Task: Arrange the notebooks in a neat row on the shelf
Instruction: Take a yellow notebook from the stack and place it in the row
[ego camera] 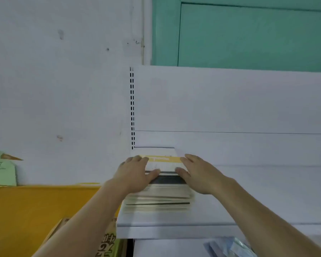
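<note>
- A stack of notebooks (158,199) lies flat at the left end of the white shelf (248,197), close to the back panel and just right of the slotted upright (132,108).
- The top notebook (162,162) has a yellow band across a pale cover; below it a dark cover edge shows, then many pale page edges, a little uneven toward the bottom.
- The left hand (135,175) rests on the left side of the top notebook, fingers laid over the cover and thumb against its near edge, clasping it.
- The right hand (198,173) mirrors it on the right side, fingers on the cover and thumb tucked at the near edge, so both hands grip the same notebook.
- To the left, past the shelf's end, stands an orange board (35,206), with a green paper sign (2,167) against the wall above it.
- A carton with printed characters (107,245) sits below the shelf's front left corner.
- Clear plastic wrapping (232,247) lies on the level beneath.
</note>
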The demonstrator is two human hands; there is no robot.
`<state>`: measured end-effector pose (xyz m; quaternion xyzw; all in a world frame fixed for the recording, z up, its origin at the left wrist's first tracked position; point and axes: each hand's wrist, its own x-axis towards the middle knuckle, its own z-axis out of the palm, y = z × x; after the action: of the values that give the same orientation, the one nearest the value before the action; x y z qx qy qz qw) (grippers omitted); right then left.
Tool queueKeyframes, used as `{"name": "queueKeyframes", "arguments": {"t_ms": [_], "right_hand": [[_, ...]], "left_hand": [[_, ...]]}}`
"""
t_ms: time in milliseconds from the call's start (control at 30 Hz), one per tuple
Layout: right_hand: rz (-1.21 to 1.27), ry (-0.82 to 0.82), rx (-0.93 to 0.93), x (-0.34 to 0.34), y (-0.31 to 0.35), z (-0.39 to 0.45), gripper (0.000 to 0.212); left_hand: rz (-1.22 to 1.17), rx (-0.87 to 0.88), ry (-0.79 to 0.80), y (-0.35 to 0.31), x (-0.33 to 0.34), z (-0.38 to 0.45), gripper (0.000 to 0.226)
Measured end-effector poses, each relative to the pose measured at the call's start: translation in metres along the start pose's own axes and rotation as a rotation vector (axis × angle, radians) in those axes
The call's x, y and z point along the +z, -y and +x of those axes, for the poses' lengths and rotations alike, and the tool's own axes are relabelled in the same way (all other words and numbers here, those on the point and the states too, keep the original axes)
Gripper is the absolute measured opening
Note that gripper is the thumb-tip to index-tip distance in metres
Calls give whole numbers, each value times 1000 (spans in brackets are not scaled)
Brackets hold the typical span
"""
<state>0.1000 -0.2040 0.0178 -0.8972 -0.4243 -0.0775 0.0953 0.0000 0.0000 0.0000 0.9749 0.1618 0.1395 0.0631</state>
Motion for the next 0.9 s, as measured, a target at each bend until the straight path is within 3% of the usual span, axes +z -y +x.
{"name": "queueKeyframes", "arguments": {"t_ms": [133,200,267,400,533,633,700,767,900], "right_hand": [[-3,108,-29,16,-16,30,73],[-4,143,-67,30,-22,42,61],[8,61,-135,36,-28,47,50],[-105,-140,-268,39,-32,47,51],[-147,-191,-292,38,-31,36,44],[-221,-423,-267,35,-31,32,45],[-221,-648,-236,30,-25,30,45],[-192,-811,-197,26,-15,27,41],[-173,-964,-155,32,16,21,35]], "left_hand": [[73,8,151,4,14,21,81],[32,15,223,8,19,29,88],[3,24,234,12,16,34,90],[8,-37,192,11,4,39,75],[-30,-45,136,10,4,33,73],[-63,9,-131,10,7,30,88],[-189,-54,-399,4,4,26,100],[-442,-150,-484,-8,-4,19,106],[-1026,-124,-199,-31,-6,12,86]]}}
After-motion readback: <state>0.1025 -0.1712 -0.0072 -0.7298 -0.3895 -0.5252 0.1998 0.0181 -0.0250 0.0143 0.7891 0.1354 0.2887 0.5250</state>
